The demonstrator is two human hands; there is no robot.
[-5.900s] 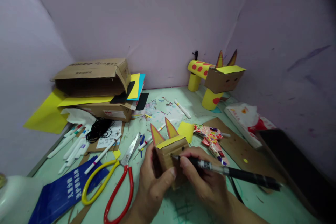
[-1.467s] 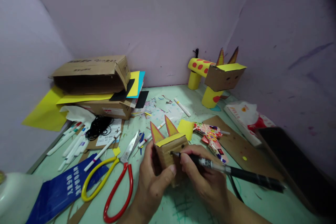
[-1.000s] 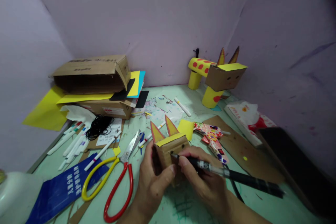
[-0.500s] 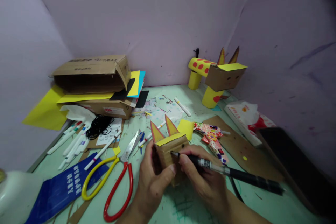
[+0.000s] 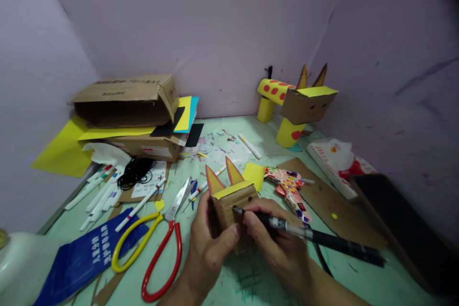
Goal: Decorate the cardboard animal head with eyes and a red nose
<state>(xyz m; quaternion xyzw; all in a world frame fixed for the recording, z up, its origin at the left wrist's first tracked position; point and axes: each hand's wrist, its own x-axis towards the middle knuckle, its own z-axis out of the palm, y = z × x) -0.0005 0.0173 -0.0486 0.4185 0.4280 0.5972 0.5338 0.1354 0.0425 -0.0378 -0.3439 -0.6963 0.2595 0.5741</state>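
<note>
My left hand (image 5: 211, 246) grips a small cardboard box head (image 5: 231, 208) by its left side, thumb across the front. Two pointed yellow ears with brown edges rise from its yellow-topped edge. In my right hand (image 5: 278, 234) is a black pen (image 5: 322, 239), its tip at a dark spot on the front of the box head. Another dark dot shows on that face, to the right of the tip. Left of my hands, scissors (image 5: 172, 215) with one yellow and one red handle lie with blades slightly apart.
At the back right stands a spotted yellow paper animal (image 5: 304, 105) with a cardboard head. Cardboard boxes (image 5: 125, 100) and coloured paper are stacked back left, with white markers (image 5: 103, 196) and black cord (image 5: 136, 172) before them. A hot glue gun (image 5: 289, 184) and a dark phone-like slab (image 5: 401, 229) lie right.
Almost nothing differs. The pen's rear end has tilted very slightly while its tip stays at the same spot on the box head.
</note>
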